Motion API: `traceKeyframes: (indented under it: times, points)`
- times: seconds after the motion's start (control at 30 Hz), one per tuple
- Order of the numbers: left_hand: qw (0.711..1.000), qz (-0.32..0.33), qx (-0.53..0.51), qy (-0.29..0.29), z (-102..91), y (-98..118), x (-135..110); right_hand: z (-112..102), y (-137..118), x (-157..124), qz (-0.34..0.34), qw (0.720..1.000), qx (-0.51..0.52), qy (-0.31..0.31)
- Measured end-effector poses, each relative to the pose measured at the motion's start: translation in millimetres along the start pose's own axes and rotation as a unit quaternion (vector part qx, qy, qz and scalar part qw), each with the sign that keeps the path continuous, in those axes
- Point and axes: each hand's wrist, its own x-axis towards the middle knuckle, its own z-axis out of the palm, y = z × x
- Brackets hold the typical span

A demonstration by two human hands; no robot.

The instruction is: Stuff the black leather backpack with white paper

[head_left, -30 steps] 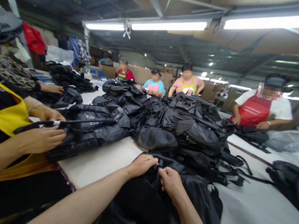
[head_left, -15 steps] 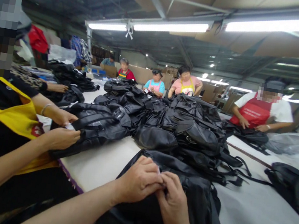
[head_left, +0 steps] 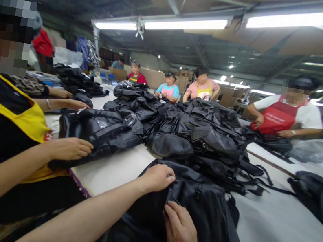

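A shiny black backpack (head_left: 206, 223) lies on the table right in front of me, with a small dark buckle or zip pull (head_left: 197, 194) on its face. At the upper end of a narrow strip on the bag, my left hand (head_left: 158, 177) is closed, fingers curled and pinching. Lower on that same strip is my right hand (head_left: 181, 232), its fingers pressed together against the strip's edge; the thumb is mostly hidden. Whether the strip is a zip or a seam flap I cannot tell.
Black backpacks are heaped in a pile (head_left: 208, 137) just beyond. At my left, a co-worker in a yellow apron (head_left: 33, 120) handles another backpack (head_left: 110, 133). Another bag (head_left: 321, 201) lies right on the white table (head_left: 278, 235). More people work across the table.
My hands were together over the bag, pinching something small and pale; now they are apart on the strip, the right one lower. The co-worker's hands have separated on their bag.
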Motion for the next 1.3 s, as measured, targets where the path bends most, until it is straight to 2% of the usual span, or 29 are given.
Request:
traceKeyframes:
  times: [0.17, 0.27, 0.37, 0.67, 0.97, 1.17, 1.3]
  points:
    - [0.998, 0.032, -0.026, -0.057, 2.3, -13.6, 8.3, -2.4, 13.2, 14.9, 0.082, 0.995, 0.058, 0.006]
    - [0.997, 0.039, -0.036, -0.056, 6.5, -20.5, 4.4, -3.2, 26.2, 31.7, 0.12, 0.989, 0.085, 0.007]
    - [0.997, 0.034, -0.051, -0.046, 11.6, -24.1, -0.9, -1.7, 35.2, 40.2, 0.127, 0.988, 0.089, -0.016]
    - [0.994, 0.061, -0.092, -0.019, 11.0, -22.2, -15.5, 1.0, 23.1, 13.0, 0.022, 0.997, 0.008, -0.069]
    - [0.992, 0.054, -0.109, 0.02, 16.9, -22.0, -18.3, 9.1, 26.3, 11.2, -0.003, 0.997, -0.04, -0.065]
    - [0.993, 0.076, -0.091, 0.009, 16.3, -20.7, -18.8, 8.2, 27.4, 13.6, -0.002, 0.997, -0.038, -0.064]
    - [0.993, 0.1, -0.059, 0.004, 14.9, -19.8, -21.2, 6.5, 27.2, 12.3, -0.026, 0.997, -0.05, -0.047]
